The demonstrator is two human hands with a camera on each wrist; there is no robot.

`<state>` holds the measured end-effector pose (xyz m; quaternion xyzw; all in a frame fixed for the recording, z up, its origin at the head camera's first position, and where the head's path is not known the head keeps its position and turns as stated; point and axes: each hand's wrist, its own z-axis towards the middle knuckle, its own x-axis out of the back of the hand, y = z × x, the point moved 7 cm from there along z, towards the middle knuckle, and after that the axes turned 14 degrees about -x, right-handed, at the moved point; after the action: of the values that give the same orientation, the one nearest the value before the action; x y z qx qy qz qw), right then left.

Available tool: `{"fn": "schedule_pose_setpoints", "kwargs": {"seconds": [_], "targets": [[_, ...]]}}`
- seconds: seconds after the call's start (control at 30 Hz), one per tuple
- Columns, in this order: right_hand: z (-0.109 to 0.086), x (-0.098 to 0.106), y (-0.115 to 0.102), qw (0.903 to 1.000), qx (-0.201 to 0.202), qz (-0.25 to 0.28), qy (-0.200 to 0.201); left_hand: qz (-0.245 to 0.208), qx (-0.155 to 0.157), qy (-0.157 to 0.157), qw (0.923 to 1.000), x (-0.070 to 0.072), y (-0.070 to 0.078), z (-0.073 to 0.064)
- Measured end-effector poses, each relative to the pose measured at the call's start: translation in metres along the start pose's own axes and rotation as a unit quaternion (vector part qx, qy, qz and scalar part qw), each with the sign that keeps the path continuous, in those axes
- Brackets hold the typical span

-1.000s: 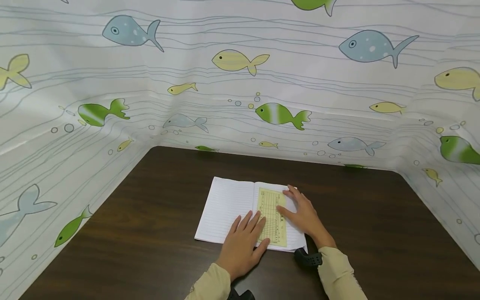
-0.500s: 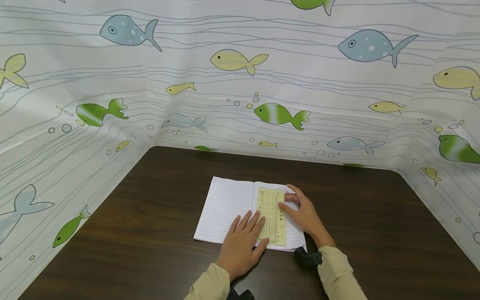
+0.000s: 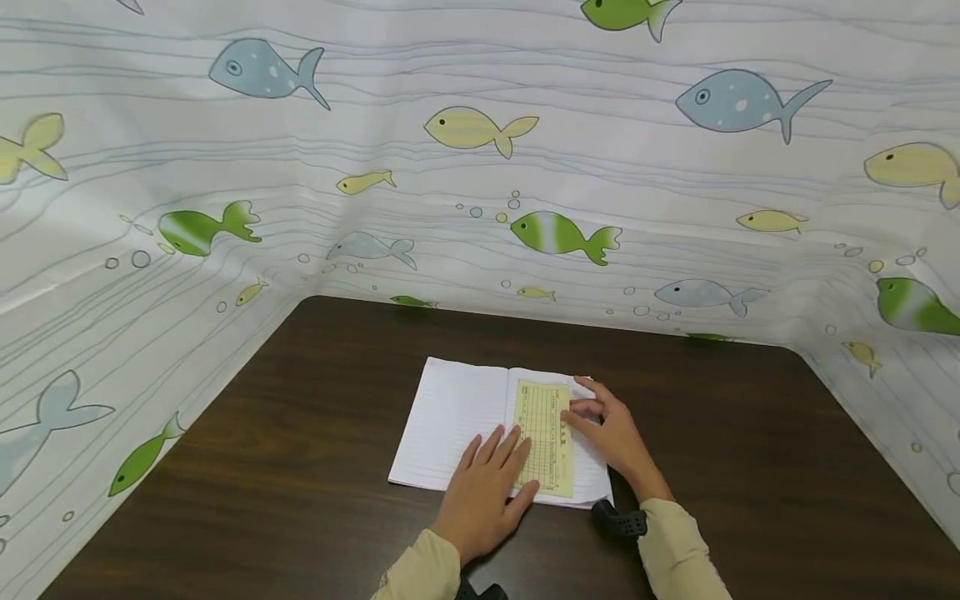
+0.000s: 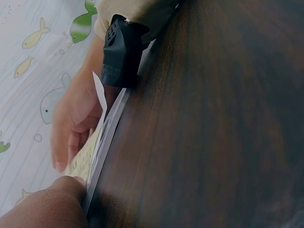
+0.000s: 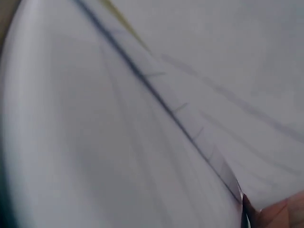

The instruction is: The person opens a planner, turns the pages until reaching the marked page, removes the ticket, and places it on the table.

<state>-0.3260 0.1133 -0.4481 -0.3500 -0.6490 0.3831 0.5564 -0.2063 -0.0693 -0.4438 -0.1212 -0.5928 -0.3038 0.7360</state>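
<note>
An open lined notebook [image 3: 465,408] lies on the dark brown table, with a pale yellow printed slip [image 3: 551,454] on its right page. My left hand [image 3: 486,492] lies flat across the lower middle of the notebook, fingers straight and spread; its thumb reaches the slip's lower part. At the slip's right edge is my right hand [image 3: 615,429], thumb and bent fingers close together, index finger extended toward the page's upper right corner. I cannot tell whether they pinch the slip. A page corner [image 4: 100,92] curls upward near the right wrist in the left wrist view.
The wooden table [image 3: 300,433] extends around the notebook. White sheeting [image 3: 450,217] with printed fish stands along the back and sides. Black wrist bands [image 3: 618,518] sit at both sleeves, the right one close to the notebook's lower right corner. The right wrist view is blurred and mostly page.
The right thumb has slid slightly right, back to the slip's right edge, and the right fingers have bent in toward it. The left hand and the notebook stay in place.
</note>
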Motion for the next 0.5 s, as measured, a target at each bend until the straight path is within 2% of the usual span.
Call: {"fn": "schedule_pose_setpoints", "kwargs": {"seconds": [0.23, 0.5], "targets": [[-0.0047, 0.0019, 0.0037, 0.9997, 0.013, 0.018, 0.013, -0.005, -0.003, -0.003, 1.0, -0.002, 0.0014, -0.0007], [-0.0065, 0.0015, -0.0007, 0.9987, 0.023, 0.036, 0.028, 0.006, -0.006, 0.009, 0.9999, 0.0011, -0.0006, -0.0031]]}}
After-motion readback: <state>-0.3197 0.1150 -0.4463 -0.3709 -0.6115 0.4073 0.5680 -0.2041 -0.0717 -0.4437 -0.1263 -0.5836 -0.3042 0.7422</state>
